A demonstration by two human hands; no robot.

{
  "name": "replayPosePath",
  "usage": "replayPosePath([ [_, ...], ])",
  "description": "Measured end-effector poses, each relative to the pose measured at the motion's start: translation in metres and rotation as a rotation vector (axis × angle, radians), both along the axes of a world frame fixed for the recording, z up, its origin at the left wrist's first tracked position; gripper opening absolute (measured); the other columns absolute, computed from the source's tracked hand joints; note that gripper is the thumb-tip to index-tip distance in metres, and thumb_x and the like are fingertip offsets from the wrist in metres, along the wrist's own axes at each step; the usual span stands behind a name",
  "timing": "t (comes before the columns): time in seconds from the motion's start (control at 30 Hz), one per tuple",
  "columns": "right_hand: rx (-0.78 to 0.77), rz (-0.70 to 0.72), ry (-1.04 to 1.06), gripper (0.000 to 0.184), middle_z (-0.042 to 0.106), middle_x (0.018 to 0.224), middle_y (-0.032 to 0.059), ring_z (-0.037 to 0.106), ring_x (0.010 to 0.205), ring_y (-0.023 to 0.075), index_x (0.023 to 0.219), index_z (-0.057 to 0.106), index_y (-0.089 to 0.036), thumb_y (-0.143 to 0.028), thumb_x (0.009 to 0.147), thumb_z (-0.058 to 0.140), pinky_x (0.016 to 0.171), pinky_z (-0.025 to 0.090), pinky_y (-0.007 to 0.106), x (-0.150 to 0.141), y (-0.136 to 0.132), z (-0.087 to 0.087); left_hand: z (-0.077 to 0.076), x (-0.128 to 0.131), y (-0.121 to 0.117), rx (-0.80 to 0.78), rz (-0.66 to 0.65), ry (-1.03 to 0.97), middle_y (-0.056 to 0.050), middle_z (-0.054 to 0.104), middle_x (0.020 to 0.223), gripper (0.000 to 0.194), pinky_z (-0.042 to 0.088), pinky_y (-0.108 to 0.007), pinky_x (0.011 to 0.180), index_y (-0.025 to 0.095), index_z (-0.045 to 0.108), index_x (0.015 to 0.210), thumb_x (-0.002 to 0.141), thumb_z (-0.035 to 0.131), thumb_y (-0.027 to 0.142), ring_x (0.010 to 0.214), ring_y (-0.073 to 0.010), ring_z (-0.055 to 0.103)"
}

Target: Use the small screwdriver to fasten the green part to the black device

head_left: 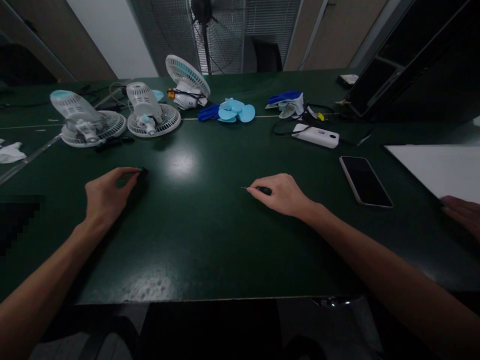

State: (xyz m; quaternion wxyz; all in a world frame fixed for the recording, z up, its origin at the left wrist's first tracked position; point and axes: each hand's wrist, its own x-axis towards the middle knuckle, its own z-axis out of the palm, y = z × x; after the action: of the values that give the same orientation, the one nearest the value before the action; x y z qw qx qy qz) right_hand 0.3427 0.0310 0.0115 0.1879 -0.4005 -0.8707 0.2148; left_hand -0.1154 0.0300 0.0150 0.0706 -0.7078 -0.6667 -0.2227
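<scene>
My left hand point(108, 195) is over the left part of the dark green table, thumb and forefinger pinching a small dark thing with some green on it point(142, 170); its kind is too small to make out. To the right, my right hand point(279, 192) rests near the table's middle, closed around a small screwdriver point(264, 190). Its thin metal shaft points left past my fingertips, and the fingers partly cover its dark handle. The two hands are well apart.
White fan parts point(153, 117) stand along the back left. Behind the hands lie light blue fan blades point(236, 110), blue-and-white gloves point(287, 102) and a white power bank point(315, 135). A phone point(365, 181) lies right. At the right edge, another person's hand point(463, 212) touches a white sheet point(438, 167).
</scene>
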Motion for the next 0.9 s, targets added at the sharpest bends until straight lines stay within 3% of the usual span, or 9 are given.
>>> replayPosePath([
  [0.1, 0.005, -0.003, 0.001, 0.033, 0.076, 0.098, 0.0045, 0.068, 0.081, 0.0168, 0.115, 0.075, -0.021, -0.042, 0.106, 0.051, 0.072, 0.051, 0.031, 0.0, 0.0, 0.0, 0.0, -0.001, 0.002, 0.043, 0.019, -0.013, -0.004, 0.074, 0.116, 0.038, 0.052, -0.032, 0.093, 0.019, 0.067, 0.126, 0.098, 0.055, 0.04, 0.1, -0.0217, 0.071],
  [0.3, 0.004, -0.007, 0.01, 0.033, 0.076, 0.098, 0.0041, 0.069, 0.081, 0.0163, 0.116, 0.075, -0.021, -0.042, 0.105, 0.052, 0.071, 0.051, 0.031, 0.001, 0.001, -0.001, 0.002, -0.002, 0.004, -0.062, 0.005, -0.033, -0.005, 0.073, 0.117, 0.039, 0.052, -0.033, 0.094, 0.017, 0.067, 0.129, 0.098, 0.056, 0.039, 0.103, -0.0223, 0.071],
  [0.9, -0.007, -0.01, -0.007, 0.033, 0.076, 0.098, 0.0045, 0.067, 0.08, 0.0165, 0.116, 0.074, -0.021, -0.043, 0.105, 0.052, 0.071, 0.049, 0.032, 0.0, 0.001, 0.0, -0.005, -0.007, 0.01, -0.021, 0.092, -0.071, -0.002, 0.077, 0.111, 0.037, 0.052, -0.03, 0.09, 0.022, 0.073, 0.122, 0.095, 0.059, 0.042, 0.095, -0.0195, 0.071],
])
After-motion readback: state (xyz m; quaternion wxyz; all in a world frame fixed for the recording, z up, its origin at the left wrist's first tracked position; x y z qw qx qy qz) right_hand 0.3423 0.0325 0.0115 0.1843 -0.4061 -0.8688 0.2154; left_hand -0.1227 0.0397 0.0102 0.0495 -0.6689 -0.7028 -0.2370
